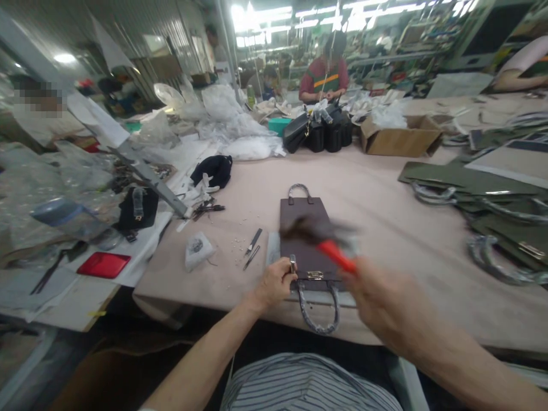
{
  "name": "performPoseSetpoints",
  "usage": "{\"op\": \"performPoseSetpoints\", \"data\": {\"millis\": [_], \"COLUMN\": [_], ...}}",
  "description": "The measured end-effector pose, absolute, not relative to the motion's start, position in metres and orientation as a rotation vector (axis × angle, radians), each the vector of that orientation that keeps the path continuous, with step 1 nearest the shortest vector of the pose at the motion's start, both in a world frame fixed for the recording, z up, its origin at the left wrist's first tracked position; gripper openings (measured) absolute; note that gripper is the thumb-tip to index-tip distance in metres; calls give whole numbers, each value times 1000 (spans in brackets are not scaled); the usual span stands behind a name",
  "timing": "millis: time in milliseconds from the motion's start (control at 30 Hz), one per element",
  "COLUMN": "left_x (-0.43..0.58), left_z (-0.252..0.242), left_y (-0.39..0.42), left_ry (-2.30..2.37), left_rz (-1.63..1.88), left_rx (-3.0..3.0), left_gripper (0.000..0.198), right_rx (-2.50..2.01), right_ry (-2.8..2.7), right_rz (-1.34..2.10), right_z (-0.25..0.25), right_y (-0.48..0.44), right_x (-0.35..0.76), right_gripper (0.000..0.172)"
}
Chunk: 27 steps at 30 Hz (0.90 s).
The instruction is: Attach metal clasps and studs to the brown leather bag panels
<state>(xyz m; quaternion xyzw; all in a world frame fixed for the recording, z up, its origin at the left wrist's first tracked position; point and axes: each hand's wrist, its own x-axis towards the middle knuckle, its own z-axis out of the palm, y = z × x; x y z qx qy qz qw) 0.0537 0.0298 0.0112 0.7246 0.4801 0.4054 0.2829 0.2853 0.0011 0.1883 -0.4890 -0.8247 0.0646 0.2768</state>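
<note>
A dark brown handbag panel (305,242) lies flat before me, with a gold clasp (315,275) near its close edge. One wrapped handle (319,325) hangs toward me; another handle (298,191) points away. My left hand (276,282) pinches a small shiny metal piece (293,264) upright at the panel's left edge. Its lower end is hidden by the fingers. Above the panel, my right hand (377,291) grips a hammer (336,254) by its red handle; the dark head is smeared by motion. A pale slab (273,248) shows under the panel's left side.
Left of the panel lie a cutter (254,241), a thin metal tool (252,258) and a small plastic bag (199,251). Olive bag parts (471,188) are piled at right. Black bags (325,134) and a cardboard box (400,137) stand behind. A person (324,80) works across the table.
</note>
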Motion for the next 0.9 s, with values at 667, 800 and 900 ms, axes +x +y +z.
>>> {"op": "performPoseSetpoints", "data": {"millis": [667,800,900], "left_x": [49,48,47], "left_z": [15,18,19], "left_y": [24,23,23], "left_ry": [1255,1314,1337], "left_rz": [1136,1084,1098], "left_rx": [1971,1999,2026], "left_gripper": [12,10,9], "right_rx": [-2063,-1483,-1325], "right_ry": [-1831,-2089,-2143], "right_rz": [372,229,291], "right_z": [37,27,16], "right_y": [39,38,33], "right_x": [402,352,322], "right_gripper": [24,26,17]}}
